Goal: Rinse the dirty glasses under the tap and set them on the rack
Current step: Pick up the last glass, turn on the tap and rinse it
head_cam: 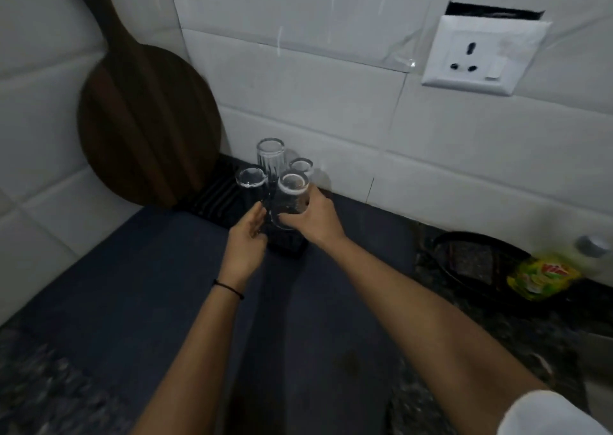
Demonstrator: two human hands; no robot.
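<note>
On the rack, right hand grips 1 glass — 3 others upturned.

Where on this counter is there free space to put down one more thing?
The dark mat is bare in front of the rack, left of the arms. It is crowded at the rack, with four glasses and both hands, and right by the black holder and bottle.

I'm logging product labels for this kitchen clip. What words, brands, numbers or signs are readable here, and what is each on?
Yellow-green plastic dish-soap bottle: a red logo on its label, too blurred to read.
White wall socket: no print visible.
Clear drinking glasses on the black rack: no markings visible.
Round dark wooden board: no text.
Nothing can be quoted with confidence.
</note>
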